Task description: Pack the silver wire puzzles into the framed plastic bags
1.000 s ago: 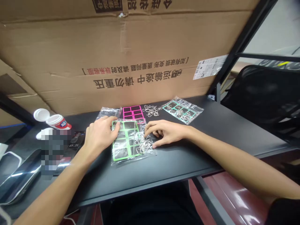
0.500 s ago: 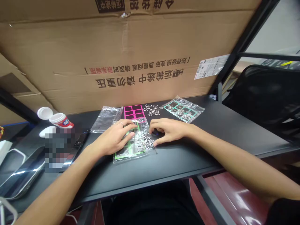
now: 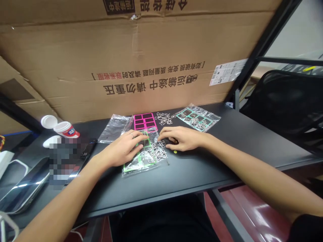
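My left hand (image 3: 127, 148) lies with fingers spread on a clear plastic bag (image 3: 131, 170), pressing it to the desk. In the bag are a sheet with green frames (image 3: 147, 144) and a cluster of metal rings (image 3: 156, 154) at its right side. My right hand (image 3: 184, 138) is curved at the bag's right edge, its index finger and thumb apart by the rings. Its other fingers are curled under and partly hidden. Behind the hands lie a pink-framed sheet (image 3: 145, 121) and a loose heap of metal rings (image 3: 164, 118).
A bag with a teal-framed sheet and rings (image 3: 198, 117) lies at back right, a clear bag (image 3: 113, 129) at back left. A white tub (image 3: 67, 129) with open lid and a phone (image 3: 24, 185) are at left. Cardboard (image 3: 151, 50) stands behind the black desk (image 3: 156, 185).
My right thumb has moved up and away from the desk, and the rings in the bag have shifted. A small yellow-green spot now shows below my right hand. My left hand stays put.
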Motion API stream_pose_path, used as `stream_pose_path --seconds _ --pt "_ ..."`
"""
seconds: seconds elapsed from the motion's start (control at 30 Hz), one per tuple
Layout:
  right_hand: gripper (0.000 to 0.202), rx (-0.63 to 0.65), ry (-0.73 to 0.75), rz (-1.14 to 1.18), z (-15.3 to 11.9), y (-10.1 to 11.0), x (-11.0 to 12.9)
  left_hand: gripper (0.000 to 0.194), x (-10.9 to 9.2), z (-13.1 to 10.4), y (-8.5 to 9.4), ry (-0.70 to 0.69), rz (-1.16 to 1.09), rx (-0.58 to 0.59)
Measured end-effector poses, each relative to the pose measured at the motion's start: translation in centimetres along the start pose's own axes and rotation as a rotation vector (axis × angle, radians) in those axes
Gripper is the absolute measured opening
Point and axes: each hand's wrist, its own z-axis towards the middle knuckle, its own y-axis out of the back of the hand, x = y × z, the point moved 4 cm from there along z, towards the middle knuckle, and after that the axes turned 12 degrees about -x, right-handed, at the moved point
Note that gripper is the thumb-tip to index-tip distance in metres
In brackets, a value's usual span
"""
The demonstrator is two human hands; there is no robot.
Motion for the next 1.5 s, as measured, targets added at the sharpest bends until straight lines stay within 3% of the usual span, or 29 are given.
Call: stream_pose_path --seconds 0.37,0.57,0.73,0.83,1.0,1.27,1.37,1.5 --pt "0.009 -0.045 -0.067 0.048 0.4 0.5 -0.6 0.041 0.1 0.0 -0.1 -0.002 -0.004 0.003" --pt "0.014 -0.112 -0.168 -0.257 0.2 0.5 -2.6 0.041 0.1 0.0 -0.1 0.004 -0.010 0.019" --pt "0.013 -0.254 -0.308 -0.471 0.0 2.0 -2.6 0.041 0.1 0.0 -0.1 0.001 -0.003 0.025" --pt "0.008 -0.294 -0.352 -0.347 -0.1 2.5 -2.3 0.041 0.1 -0.1 -0.1 -0.005 -0.004 0.021" --pt "0.010 -0.169 -0.326 -0.103 0.1 1.3 -2.3 0.041 0.1 -0.1 0.0 0.001 -0.006 0.019" --pt "0.038 -0.241 -0.367 -0.295 0.1 0.7 -4.0 0.042 0.0 -0.1 0.1 0.014 0.005 0.028" --pt "0.035 -0.301 -0.371 -0.290 0.0 1.2 -4.2 0.041 -0.1 -0.1 0.1 0.012 0.005 0.030" --pt "0.023 -0.288 -0.425 -0.226 -0.4 1.6 -4.8 0.040 -0.1 -0.1 0.1 0.008 0.000 0.029"
